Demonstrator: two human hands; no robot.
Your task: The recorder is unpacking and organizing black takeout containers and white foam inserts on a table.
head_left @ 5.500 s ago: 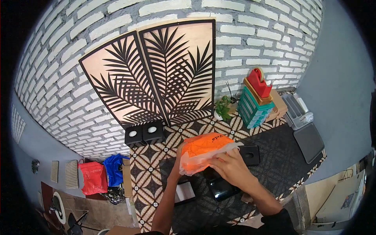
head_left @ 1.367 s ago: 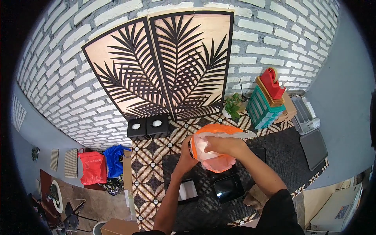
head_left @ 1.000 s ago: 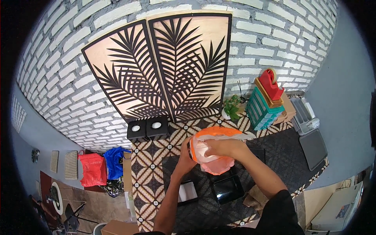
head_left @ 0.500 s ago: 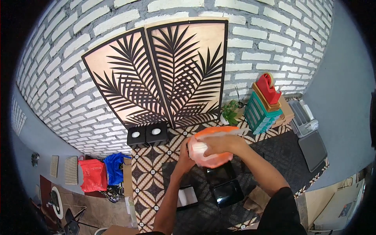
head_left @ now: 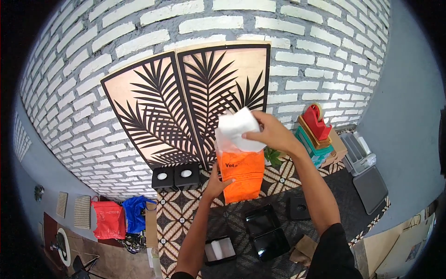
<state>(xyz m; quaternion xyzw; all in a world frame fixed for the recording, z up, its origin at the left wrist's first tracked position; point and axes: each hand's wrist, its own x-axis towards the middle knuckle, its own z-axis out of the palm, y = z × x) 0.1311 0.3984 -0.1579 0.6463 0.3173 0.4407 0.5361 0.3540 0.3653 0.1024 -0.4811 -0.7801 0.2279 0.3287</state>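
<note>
Upright in front of me is an orange plastic pack (head_left: 242, 179) with a see-through upper part. My left hand (head_left: 214, 187) is closed on its left side, thumb across the front. At its top my right hand (head_left: 269, 135) grips a white wad of tissues (head_left: 238, 125), fingers behind and thumb in front. Whether the wad's lower end is still inside the pack is hard to tell. Below, on the table, an open hinged black box (head_left: 267, 232) lies beside a small black tray (head_left: 220, 260) with a white lining and a white rolled piece in it.
Crumpled brown paper (head_left: 304, 250) and a flat black piece (head_left: 298, 208) lie to the right. Behind stand a palm-patterned panel (head_left: 186, 111), two black holders (head_left: 175, 179), a plant (head_left: 274, 158), teal drawers (head_left: 313, 144) with a red tape dispenser (head_left: 317, 123), and a grey tray (head_left: 370, 183).
The pack has gone from lying tilted between my hands to upright. My right hand has risen with the white tissues above the orange part. My view has tipped upward.
</note>
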